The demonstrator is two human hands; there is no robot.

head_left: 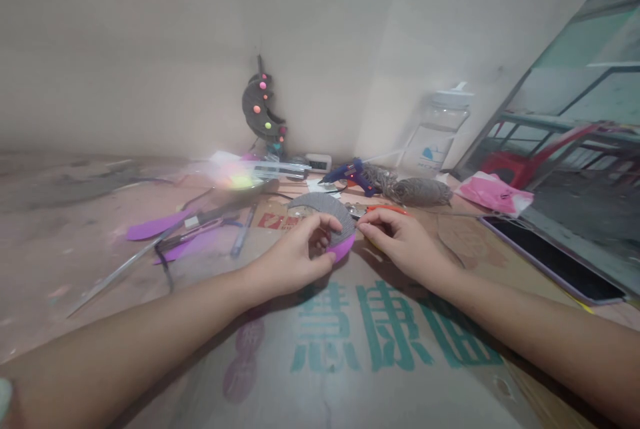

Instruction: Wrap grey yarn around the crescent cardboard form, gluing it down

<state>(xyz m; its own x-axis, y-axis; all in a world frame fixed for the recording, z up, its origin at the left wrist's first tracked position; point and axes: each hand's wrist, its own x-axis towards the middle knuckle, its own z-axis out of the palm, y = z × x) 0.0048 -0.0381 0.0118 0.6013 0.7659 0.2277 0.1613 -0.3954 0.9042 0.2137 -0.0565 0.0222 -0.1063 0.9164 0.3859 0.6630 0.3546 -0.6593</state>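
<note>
My left hand [303,252] is closed on a crescent-shaped piece [315,201], fingers curled behind it and thumb on its lower edge. Grey yarn wraps most of the crescent, while its lower end is bare purple. Just right of it, my right hand [393,232] is closed in a pinch, apparently on a thin grey yarn strand that is hard to see between the fingertips. A length of strand [450,250] curves beside the right wrist. Behind the right hand lie orange-handled pliers [385,209], partly hidden. Both hands are above a printed cardboard sheet [280,369].
A blue glue gun [350,176], grey yarn skein [423,191], small digital clock [319,162] and water bottle [435,132] stand at the back. A decorated crescent [260,109] hangs on the wall. Scissors [200,232] and purple pieces [160,224] lie left, a phone [555,259] right.
</note>
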